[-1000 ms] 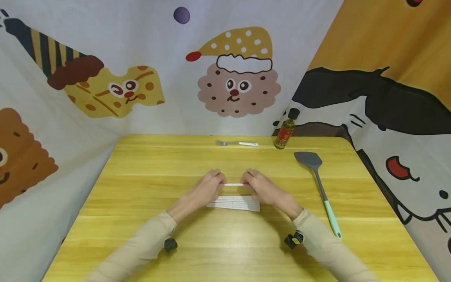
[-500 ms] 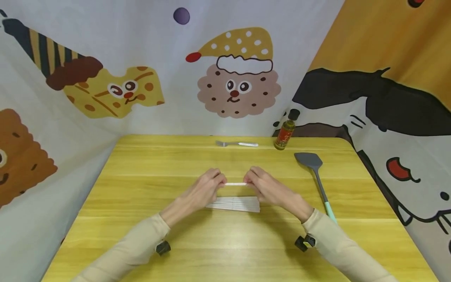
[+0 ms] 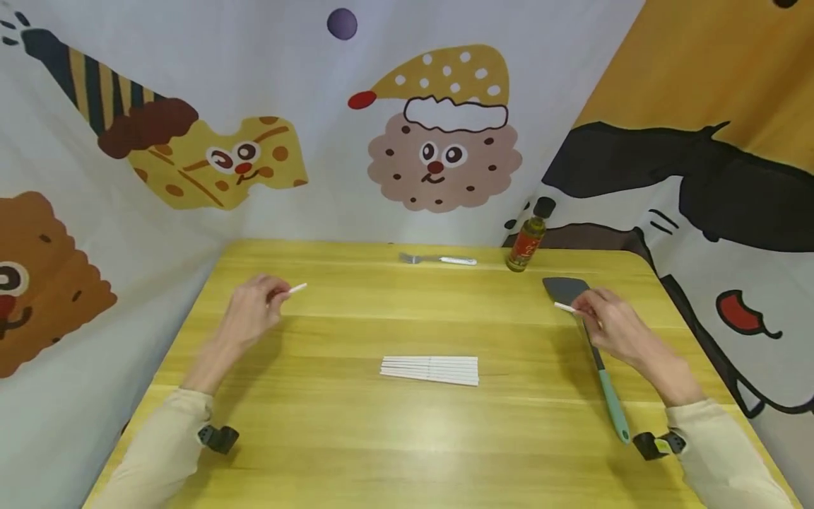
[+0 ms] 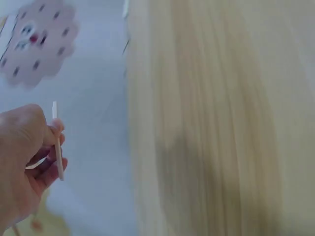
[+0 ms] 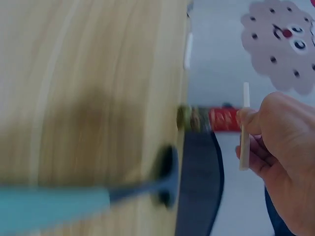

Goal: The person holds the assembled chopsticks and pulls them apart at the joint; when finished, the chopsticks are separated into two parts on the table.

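Both hands are spread wide above the table. My left hand (image 3: 251, 311), at the table's left, pinches a short, thin white stick (image 3: 297, 288) between thumb and fingers. In the left wrist view the stick (image 4: 58, 147) juts out on both sides of the fingertips. My right hand (image 3: 613, 325) pinches a similar short white stick (image 3: 564, 307) over the grey-headed spatula (image 3: 613, 403). In the right wrist view this stick (image 5: 245, 132) is held crosswise by thumb and fingers. Between the hands, several thin white sticks (image 3: 429, 370) lie side by side on the table.
A fork (image 3: 439, 259) with a white handle lies near the table's back edge. To its right stands an oil bottle (image 3: 526, 240) with a red label and black cap. A printed cartoon curtain (image 3: 280, 42) hangs behind the wooden table (image 3: 356, 438).
The hands have moved far apart, left hand to the left and right hand to the right. Where one white stick spanned between them, each hand now holds a short white stick.
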`<act>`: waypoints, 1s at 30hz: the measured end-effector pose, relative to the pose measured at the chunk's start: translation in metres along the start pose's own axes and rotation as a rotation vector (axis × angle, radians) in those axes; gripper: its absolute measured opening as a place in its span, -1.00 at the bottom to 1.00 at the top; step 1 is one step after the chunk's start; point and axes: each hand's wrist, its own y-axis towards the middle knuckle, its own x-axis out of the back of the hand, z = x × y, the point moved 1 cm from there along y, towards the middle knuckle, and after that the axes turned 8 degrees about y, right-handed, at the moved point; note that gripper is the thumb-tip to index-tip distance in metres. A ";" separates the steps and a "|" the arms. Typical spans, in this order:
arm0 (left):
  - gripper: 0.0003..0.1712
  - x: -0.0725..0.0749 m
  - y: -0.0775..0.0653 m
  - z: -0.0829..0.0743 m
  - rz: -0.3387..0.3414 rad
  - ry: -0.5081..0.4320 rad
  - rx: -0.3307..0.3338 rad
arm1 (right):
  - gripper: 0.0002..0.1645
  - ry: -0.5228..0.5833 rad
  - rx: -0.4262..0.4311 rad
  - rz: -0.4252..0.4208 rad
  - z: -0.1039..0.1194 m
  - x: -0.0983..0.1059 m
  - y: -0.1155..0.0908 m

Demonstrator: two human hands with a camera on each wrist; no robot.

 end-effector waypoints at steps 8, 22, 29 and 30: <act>-0.93 -0.044 0.031 -0.033 0.245 -0.012 -0.024 | -0.81 0.047 0.044 0.031 0.004 -0.043 0.037; -0.85 -0.110 0.083 -0.050 0.386 -0.083 0.004 | -0.92 0.063 -0.038 0.131 -0.012 -0.086 0.091; -0.77 -0.137 0.105 -0.053 0.463 -0.111 0.058 | -0.93 0.054 -0.082 0.176 -0.023 -0.106 0.112; -0.76 -0.139 0.109 -0.054 0.483 -0.122 0.070 | -0.92 0.054 -0.087 0.183 -0.025 -0.109 0.115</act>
